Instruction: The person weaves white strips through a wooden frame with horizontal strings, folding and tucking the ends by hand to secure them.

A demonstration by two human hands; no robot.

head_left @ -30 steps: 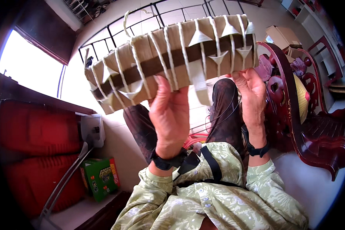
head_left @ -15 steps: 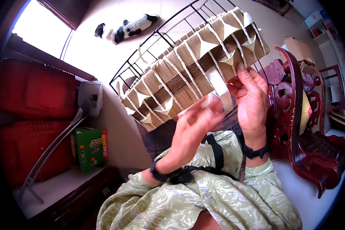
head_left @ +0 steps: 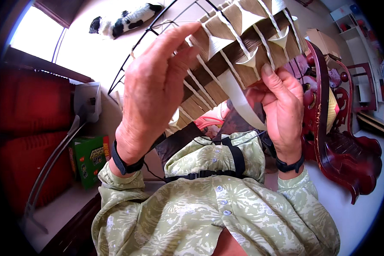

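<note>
A half-woven basket [head_left: 213, 74], made of tan and brown strips with white twisted cords on a black wire frame [head_left: 134, 59], is tilted in front of me. Folded white-cream points stick out of its face. My left hand [head_left: 151, 81] reaches over its left part, index finger at the upper edge and thumb lower on the cords; its other fingers are hidden. At the lower right edge, my right hand [head_left: 281, 100] grips the basket, thumb on the face and fingers behind. A loose flat white strip [head_left: 239, 100] hangs between my hands, its end curling down near my right palm.
A carved dark red wooden chair [head_left: 328, 128] stands at the right, with a cardboard box [head_left: 324, 42] behind it. Red containers [head_left: 34, 115], a white bin [head_left: 87, 100] and a green box [head_left: 89, 158] are at the left. A black-and-white dog [head_left: 126, 19] lies on the floor ahead.
My left hand has left the strip at the lower edge and moved up and left onto the basket's upper side. The white strip now hangs free. My right hand keeps its grip.
</note>
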